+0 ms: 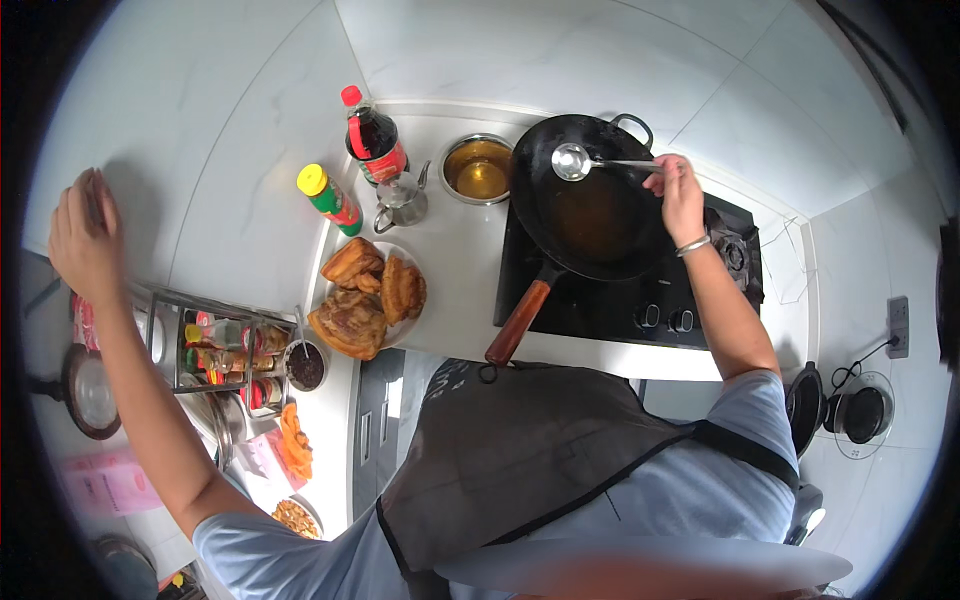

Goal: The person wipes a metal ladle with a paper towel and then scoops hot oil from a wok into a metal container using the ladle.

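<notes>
My right hand (675, 191) grips the handle of a metal ladle (571, 162), its bowl held over a black wok (592, 217) on the gas stove. A little brownish liquid lies in the wok, whose wooden handle (517, 322) points toward my apron. My left hand (90, 229) is raised at the far left near the tiled wall, fingers close together; whether it holds anything is unclear. Left of the wok stands a metal bowl of golden oil (478, 171). Large browned pieces of meat (349, 322) rest on a white plate (405, 330).
A dark sauce bottle (375, 142), a green bottle with a yellow cap (330, 199) and a small metal pot (403, 199) stand behind the plate. At left are a spice rack (225, 352), a cup with dark contents (305, 366) and an orange cloth (295, 442).
</notes>
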`<state>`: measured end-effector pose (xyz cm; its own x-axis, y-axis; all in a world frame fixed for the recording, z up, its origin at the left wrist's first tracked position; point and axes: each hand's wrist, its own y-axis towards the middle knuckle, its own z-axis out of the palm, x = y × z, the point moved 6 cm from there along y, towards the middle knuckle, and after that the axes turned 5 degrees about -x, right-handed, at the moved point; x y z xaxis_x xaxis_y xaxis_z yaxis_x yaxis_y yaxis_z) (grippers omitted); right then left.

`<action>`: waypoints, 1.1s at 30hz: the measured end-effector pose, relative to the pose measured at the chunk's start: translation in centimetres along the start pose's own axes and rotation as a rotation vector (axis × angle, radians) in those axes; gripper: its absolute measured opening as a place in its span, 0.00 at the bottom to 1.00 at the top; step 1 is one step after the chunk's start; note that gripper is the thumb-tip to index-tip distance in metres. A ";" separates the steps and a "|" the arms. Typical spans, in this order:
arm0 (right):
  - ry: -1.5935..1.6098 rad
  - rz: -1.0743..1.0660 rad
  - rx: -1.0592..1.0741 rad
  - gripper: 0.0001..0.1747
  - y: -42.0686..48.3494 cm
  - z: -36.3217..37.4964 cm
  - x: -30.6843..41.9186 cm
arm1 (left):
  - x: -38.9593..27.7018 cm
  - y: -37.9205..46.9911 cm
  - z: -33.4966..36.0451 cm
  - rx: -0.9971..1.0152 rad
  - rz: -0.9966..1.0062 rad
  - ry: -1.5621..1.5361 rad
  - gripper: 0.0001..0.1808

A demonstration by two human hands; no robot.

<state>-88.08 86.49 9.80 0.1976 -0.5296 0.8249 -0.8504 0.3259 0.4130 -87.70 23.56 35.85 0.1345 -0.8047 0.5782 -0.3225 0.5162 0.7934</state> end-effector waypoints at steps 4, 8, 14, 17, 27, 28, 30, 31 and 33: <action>-0.337 -0.320 0.086 0.11 -2.5 1.3 0.6 | -0.1 0.1 0.0 -0.004 0.015 0.026 0.07; -0.274 -0.178 0.057 0.11 -3.0 1.6 -0.7 | 0.0 0.1 0.0 -0.020 0.034 -0.003 0.06; 0.039 0.195 -0.045 0.16 -0.9 0.8 -3.5 | -0.1 0.3 -0.3 -0.015 0.052 0.015 0.06; 0.077 0.272 -0.063 0.17 0.1 0.6 -4.1 | 0.0 0.2 -0.1 -0.032 0.057 0.009 0.06; 0.039 0.150 -0.008 0.16 3.4 0.6 -0.9 | -0.1 0.2 0.0 -0.033 0.049 0.029 0.06; 0.049 0.160 -0.013 0.16 3.6 0.6 -0.6 | -0.1 0.2 0.0 -0.025 0.040 0.034 0.07; 0.032 0.139 -0.022 0.17 4.4 0.5 -0.3 | -0.2 0.2 -0.1 -0.029 0.042 0.024 0.07; 0.013 0.118 -0.033 0.17 4.9 0.5 0.0 | -0.2 0.2 -0.2 -0.034 0.045 0.013 0.07; 0.004 0.089 -0.030 0.18 5.8 0.5 1.0 | -0.1 0.2 -0.2 -0.032 0.050 0.006 0.06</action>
<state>-93.06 87.45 12.86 0.1243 -0.4944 0.8603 -0.8496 0.3949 0.3497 -87.54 23.82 35.94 0.1246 -0.7760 0.6183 -0.2984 0.5650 0.7693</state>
